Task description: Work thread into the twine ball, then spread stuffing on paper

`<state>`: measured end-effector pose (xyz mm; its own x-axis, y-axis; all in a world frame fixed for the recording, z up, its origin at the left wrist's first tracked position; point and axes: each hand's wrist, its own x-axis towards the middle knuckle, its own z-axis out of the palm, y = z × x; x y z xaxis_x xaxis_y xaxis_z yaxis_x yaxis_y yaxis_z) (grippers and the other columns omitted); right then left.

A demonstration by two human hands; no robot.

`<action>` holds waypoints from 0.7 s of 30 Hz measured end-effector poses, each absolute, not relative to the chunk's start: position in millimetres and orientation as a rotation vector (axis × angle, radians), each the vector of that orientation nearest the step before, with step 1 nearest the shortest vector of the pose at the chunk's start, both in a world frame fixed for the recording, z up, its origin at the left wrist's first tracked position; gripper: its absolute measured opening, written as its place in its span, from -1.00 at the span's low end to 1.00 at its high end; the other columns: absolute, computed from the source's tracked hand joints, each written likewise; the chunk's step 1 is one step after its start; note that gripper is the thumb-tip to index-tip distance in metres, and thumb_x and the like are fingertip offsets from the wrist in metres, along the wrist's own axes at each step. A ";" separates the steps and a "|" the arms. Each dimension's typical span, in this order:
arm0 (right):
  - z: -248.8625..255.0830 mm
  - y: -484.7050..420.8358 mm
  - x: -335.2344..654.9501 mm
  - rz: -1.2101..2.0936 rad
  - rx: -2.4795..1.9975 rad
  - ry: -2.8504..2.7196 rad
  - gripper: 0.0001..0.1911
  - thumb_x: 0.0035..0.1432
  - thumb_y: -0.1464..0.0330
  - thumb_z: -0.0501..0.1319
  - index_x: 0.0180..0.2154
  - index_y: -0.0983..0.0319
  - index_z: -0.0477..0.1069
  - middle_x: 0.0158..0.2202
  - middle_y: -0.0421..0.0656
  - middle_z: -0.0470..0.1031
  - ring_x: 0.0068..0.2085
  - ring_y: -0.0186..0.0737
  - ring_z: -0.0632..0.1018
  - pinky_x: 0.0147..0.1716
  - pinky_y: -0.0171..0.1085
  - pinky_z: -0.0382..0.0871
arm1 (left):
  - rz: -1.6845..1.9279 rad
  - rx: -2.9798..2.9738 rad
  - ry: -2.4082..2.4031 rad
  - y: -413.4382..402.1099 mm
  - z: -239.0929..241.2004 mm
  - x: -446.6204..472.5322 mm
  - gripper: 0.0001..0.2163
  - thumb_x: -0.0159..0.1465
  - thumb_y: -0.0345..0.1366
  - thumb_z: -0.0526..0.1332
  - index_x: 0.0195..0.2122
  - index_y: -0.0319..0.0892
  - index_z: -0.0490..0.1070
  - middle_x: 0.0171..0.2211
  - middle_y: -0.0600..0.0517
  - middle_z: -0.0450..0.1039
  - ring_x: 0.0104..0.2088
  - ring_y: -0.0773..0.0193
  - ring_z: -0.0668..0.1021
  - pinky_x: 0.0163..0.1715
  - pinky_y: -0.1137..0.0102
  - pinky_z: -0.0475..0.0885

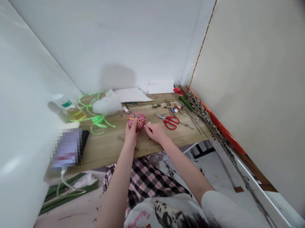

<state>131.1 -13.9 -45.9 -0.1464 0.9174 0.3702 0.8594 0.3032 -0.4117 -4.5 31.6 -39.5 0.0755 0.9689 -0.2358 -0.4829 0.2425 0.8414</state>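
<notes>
A round ball of red-and-white twine (140, 118), crossed by a yellow strand and with a bit of green on top, is held just above the wooden table (110, 149). My left hand (132, 132) grips it from the left, thumb on top. Close by its right side, my right hand (155, 131) is closed in a pinch; what sits between the fingertips is too small to make out. A small white bit shows beside those fingers. Red-handled scissors (170, 121) lie partly spread to the right of my right hand.
White stuffing (108, 104), bright green cord (98, 120), a bottle of yellow liquid (75, 112) and a pixelated phone-like device (66, 148) are at the left. White paper (133, 94) lies behind. Dry leafy stems (202, 112) and a green stick (186, 103) line the right edge.
</notes>
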 end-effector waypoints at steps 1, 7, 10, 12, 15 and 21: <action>-46.4 -13.8 131.1 0.143 -1.574 -2.026 -0.65 0.43 0.31 0.00 -0.39 0.20 0.42 -0.47 -0.14 0.53 -0.43 -0.25 0.48 -0.40 -0.29 0.09 | 1.215 0.662 0.927 31.6 -39.4 -4.7 -0.57 0.06 -0.11 0.44 -0.09 -0.13 0.42 -0.06 -0.09 0.53 -0.16 0.21 0.60 -0.21 0.32 0.55; -48.8 -11.4 130.9 0.168 -1.661 -2.011 -0.48 0.48 0.21 -0.10 -0.40 0.22 0.49 -0.47 -0.08 0.57 -0.43 -0.24 0.51 -0.44 -0.28 0.05 | 1.207 0.646 0.900 31.4 -38.5 -6.5 -0.58 0.06 -0.12 0.44 -0.10 -0.13 0.43 -0.04 -0.10 0.53 -0.17 0.24 0.60 -0.22 0.33 0.57; -49.9 -9.5 130.6 0.160 -1.704 -1.993 -0.42 0.48 0.19 -0.10 -0.46 0.24 0.49 -0.50 -0.05 0.56 -0.47 -0.23 0.50 -0.45 -0.26 0.01 | 1.203 0.643 0.897 31.6 -38.6 -7.1 -0.58 0.06 -0.12 0.44 -0.09 -0.13 0.44 -0.05 -0.09 0.55 -0.16 0.22 0.60 -0.20 0.32 0.56; -49.8 -9.3 130.3 0.158 -1.709 -1.996 -0.43 0.47 0.18 -0.06 -0.50 0.23 0.47 -0.51 -0.05 0.56 -0.48 -0.23 0.49 -0.46 -0.25 -0.01 | 1.197 0.645 0.905 31.8 -38.8 -7.1 -0.58 0.06 -0.11 0.44 -0.09 -0.13 0.44 -0.08 -0.07 0.56 -0.17 0.22 0.61 -0.20 0.32 0.56; -48.0 -10.5 129.9 0.165 -1.704 -1.999 -0.47 0.45 0.17 -0.01 -0.51 0.22 0.46 -0.50 -0.08 0.56 -0.47 -0.24 0.49 -0.46 -0.26 0.00 | 1.186 0.654 0.914 31.8 -38.9 -6.9 -0.58 0.06 -0.11 0.44 -0.10 -0.14 0.45 -0.13 -0.06 0.57 -0.20 0.22 0.61 -0.22 0.32 0.56; -43.4 -13.0 129.0 0.145 -1.746 -1.911 -0.62 0.42 0.14 0.05 -0.33 0.20 0.45 -0.45 -0.13 0.58 -0.44 -0.22 0.51 -0.44 -0.29 0.04 | 1.176 0.662 0.902 31.0 -37.3 -6.5 -0.60 0.07 -0.12 0.43 -0.10 -0.14 0.45 -0.13 -0.06 0.58 -0.23 0.23 0.61 -0.26 0.34 0.57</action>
<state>129.0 -13.0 -43.4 -0.0126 0.9490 0.3149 0.8905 0.1539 -0.4282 -6.5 31.0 -37.3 0.1232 0.9620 -0.2437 -0.4849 0.2726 0.8310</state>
